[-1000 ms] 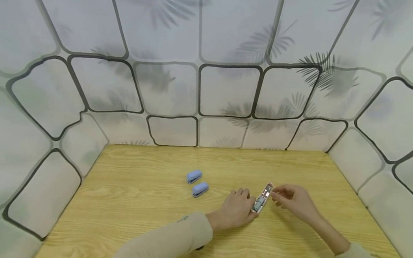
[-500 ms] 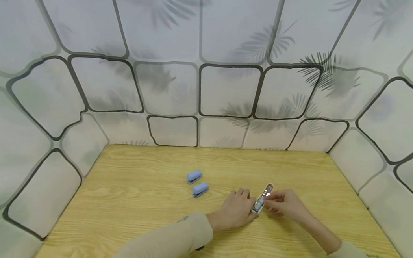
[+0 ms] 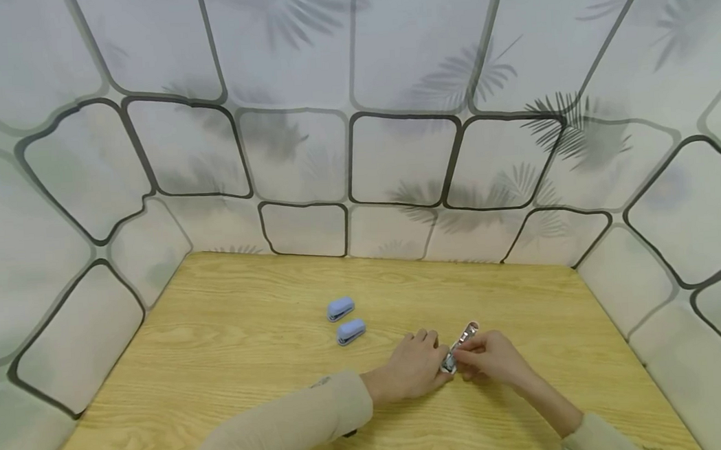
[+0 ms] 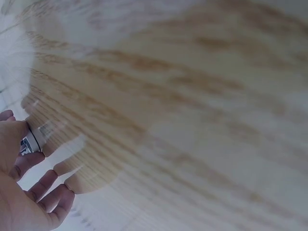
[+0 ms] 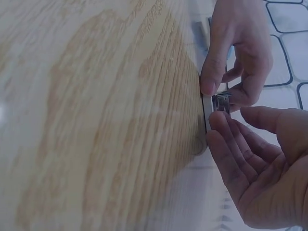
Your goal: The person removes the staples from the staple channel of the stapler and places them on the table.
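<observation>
A small stapler (image 3: 468, 331), folded wide open with its metal inside showing, lies slantwise on the table. My left hand (image 3: 414, 365) grips its near end between thumb and forefinger; in the left wrist view a bit of the stapler (image 4: 32, 142) shows there. My right hand (image 3: 494, 358) has its thumb and fingertips at the middle of the stapler. The right wrist view has the right fingers (image 5: 231, 144) curled about the metal magazine (image 5: 222, 102). Whether a small piece sits between those fingertips is hidden.
Two blue mini staplers, a far one (image 3: 340, 309) and a nearer one (image 3: 351, 331), lie closed to the left of the hands. A patterned cloth wall (image 3: 392, 230) bounds the wooden table (image 3: 243, 328) at the back and sides.
My right hand has moved left and down along the stapler, from its far part to the middle, covering more of it. The left hand keeps its grip in place.
</observation>
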`<action>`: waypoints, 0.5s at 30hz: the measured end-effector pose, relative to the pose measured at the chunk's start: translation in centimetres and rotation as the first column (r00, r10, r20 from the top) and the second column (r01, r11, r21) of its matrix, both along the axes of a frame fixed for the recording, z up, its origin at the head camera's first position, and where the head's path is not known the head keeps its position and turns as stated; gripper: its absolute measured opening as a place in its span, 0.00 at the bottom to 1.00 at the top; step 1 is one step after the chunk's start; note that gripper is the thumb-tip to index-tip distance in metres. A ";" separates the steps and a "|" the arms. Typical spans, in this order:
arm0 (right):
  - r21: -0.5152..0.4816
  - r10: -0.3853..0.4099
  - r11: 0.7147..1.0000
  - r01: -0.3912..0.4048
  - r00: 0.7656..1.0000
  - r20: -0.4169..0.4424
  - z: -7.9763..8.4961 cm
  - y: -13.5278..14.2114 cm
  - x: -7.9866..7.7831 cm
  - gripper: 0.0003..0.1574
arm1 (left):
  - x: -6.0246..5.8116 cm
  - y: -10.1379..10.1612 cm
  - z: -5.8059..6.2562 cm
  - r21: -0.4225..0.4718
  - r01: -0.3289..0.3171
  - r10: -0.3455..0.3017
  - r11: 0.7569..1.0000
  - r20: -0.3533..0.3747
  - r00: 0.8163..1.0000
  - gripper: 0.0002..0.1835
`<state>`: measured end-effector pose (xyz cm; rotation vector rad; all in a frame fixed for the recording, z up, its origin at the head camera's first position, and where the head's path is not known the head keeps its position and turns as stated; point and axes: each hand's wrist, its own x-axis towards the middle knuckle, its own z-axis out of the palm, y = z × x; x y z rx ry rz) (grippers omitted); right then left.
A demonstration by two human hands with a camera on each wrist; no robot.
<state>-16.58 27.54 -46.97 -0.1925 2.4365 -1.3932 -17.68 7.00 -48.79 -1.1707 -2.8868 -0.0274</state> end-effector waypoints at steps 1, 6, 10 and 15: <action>0.010 0.009 1.000 -0.009 1.000 -0.010 -0.1 0.0 -0.1 0.18 | 0.0 0.0 0.0 -0.002 0.000 0.000 1.000 -0.002 1.000 0.22; 0.038 0.037 0.999 -0.036 0.999 -0.025 -0.1 -0.3 -0.2 0.16 | 0.0 0.0 0.0 -0.004 0.003 -0.003 1.000 -0.014 1.000 0.23; 0.030 0.030 0.999 -0.030 1.000 0.003 0.0 -0.4 -0.3 0.14 | -0.1 0.0 -0.2 -0.001 0.007 -0.007 1.000 -0.014 1.000 0.23; -0.006 0.014 1.000 -0.013 0.999 0.043 -0.1 -0.3 -0.3 0.14 | -0.2 0.0 -0.4 0.004 0.010 -0.010 1.000 -0.023 1.000 0.22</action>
